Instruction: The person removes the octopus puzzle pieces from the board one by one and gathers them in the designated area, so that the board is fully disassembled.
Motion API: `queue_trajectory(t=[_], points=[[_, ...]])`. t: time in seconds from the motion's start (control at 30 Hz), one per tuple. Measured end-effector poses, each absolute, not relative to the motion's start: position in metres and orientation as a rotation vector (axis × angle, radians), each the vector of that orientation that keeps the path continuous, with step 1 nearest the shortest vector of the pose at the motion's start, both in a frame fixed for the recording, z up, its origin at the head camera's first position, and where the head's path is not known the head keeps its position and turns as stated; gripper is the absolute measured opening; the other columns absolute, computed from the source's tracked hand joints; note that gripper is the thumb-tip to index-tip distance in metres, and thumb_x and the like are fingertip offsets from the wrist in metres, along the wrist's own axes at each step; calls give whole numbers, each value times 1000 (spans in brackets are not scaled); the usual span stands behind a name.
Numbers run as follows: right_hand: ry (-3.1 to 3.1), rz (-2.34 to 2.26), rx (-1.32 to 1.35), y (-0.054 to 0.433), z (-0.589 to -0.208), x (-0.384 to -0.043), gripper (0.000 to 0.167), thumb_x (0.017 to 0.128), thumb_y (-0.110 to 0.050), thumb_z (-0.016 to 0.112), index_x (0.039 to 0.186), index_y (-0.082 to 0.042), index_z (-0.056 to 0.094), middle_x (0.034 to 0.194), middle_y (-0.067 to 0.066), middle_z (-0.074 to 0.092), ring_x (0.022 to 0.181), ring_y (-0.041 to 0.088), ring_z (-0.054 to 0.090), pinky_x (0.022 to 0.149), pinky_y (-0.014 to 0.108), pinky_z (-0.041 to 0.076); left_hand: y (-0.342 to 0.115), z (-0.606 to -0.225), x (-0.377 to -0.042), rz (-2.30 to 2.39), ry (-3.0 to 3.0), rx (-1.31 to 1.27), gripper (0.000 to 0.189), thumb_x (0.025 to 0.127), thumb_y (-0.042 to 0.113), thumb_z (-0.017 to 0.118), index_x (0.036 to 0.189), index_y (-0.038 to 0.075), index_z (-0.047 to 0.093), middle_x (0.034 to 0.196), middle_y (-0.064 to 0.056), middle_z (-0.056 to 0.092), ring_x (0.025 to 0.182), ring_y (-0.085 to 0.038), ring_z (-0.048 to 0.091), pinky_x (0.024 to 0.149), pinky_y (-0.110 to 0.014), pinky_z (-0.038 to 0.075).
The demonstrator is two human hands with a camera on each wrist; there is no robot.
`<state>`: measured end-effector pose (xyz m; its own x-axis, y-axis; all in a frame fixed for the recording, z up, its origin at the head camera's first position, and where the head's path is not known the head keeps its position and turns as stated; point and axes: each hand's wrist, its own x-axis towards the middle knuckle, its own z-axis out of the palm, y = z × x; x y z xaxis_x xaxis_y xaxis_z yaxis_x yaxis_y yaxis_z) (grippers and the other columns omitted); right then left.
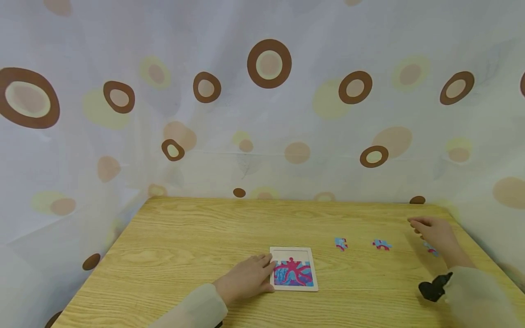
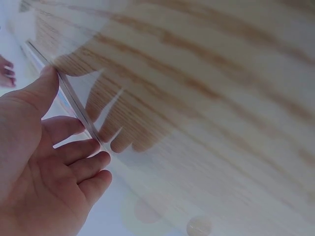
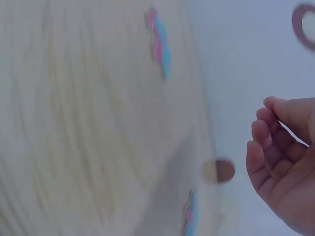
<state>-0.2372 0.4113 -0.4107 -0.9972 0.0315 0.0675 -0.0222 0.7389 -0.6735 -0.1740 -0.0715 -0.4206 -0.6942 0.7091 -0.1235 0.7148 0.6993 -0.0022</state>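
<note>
A square white puzzle tray (image 1: 314, 271) lies on the table, its lower part filled with a pink octopus picture (image 1: 293, 276) on blue. My left hand (image 1: 249, 279) rests at the tray's left side, fingertips and thumb touching its edge. The left wrist view shows the tray's thin edge (image 2: 75, 102) against the thumb and fingers. Over the table's right side hovers my right hand (image 1: 438, 234), with loosely bent fingers and nothing visible between them. Three loose blue-and-pink puzzle pieces lie on the right: one piece (image 1: 341, 244), a second piece (image 1: 382, 245) and a third piece (image 1: 430, 248) partly behind the right hand.
The wood-grain table (image 1: 197, 228) reaches back to a pale curtain (image 1: 229, 118) with brown and yellow circles. A black object (image 1: 434, 288) sits at the right sleeve's cuff.
</note>
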Motion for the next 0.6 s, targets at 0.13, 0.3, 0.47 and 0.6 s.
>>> queue_trajectory(t=[0.13, 0.3, 0.47, 0.6], points=[[-2823, 1105, 115, 376, -397, -241, 49, 99, -31, 41, 121, 11, 53, 108, 28, 56, 91, 36, 56, 71, 41, 53, -72, -421, -174, -74, 2792, 1183, 61, 92, 48, 46, 139, 9, 42, 142, -9, 37, 130, -21, 33, 105, -30, 28], [-2801, 1124, 266, 332, -383, -243, 44, 98, -31, 45, 120, 6, 57, 105, 21, 60, 89, 31, 56, 71, 40, 52, -73, -423, -176, -4, 2784, 1160, 62, 91, 48, 47, 139, 9, 42, 142, -10, 37, 130, -21, 33, 106, -30, 28], [-2775, 1132, 472, 286, -378, -242, 36, 96, -25, 50, 115, 4, 61, 104, 18, 62, 89, 29, 58, 70, 37, 51, -75, -424, -177, 64, 2782, 1150, 63, 91, 47, 48, 139, 8, 42, 142, -11, 37, 130, -22, 34, 105, -31, 28], [-2768, 1118, 612, 250, -381, -239, 27, 94, -19, 55, 108, 1, 65, 102, 13, 64, 85, 23, 58, 68, 34, 50, -74, -424, -178, 78, 2778, 1161, 63, 90, 47, 49, 138, 6, 43, 141, -12, 38, 129, -22, 34, 105, -31, 29]])
